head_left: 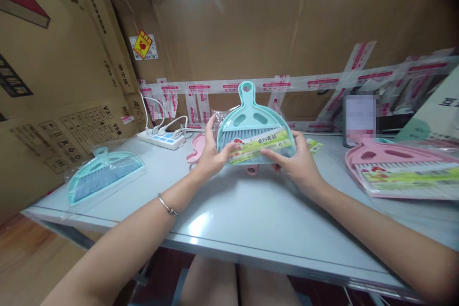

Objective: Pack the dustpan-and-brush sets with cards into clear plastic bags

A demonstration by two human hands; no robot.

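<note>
A mint-green dustpan and brush set (247,117) is held upright above the table, its handle loop at the top. My left hand (212,153) grips its left edge, thumb on the front. On its right edge my right hand (299,162) is closed, thumb over the green and yellow label card (263,146). Clear plastic wrap (223,117) sticks out at the upper left. Partly hidden behind the set are a pink piece (195,149) and a small pink handle end (252,170).
Another mint dustpan set (107,174) in plastic lies at the table's left. Wrapped pink dustpan sets (398,167) lie at the right, before an upright phone (360,117). A power strip (161,138) with plugs stands at the back. Large cardboard (251,28) walls off the table's rear.
</note>
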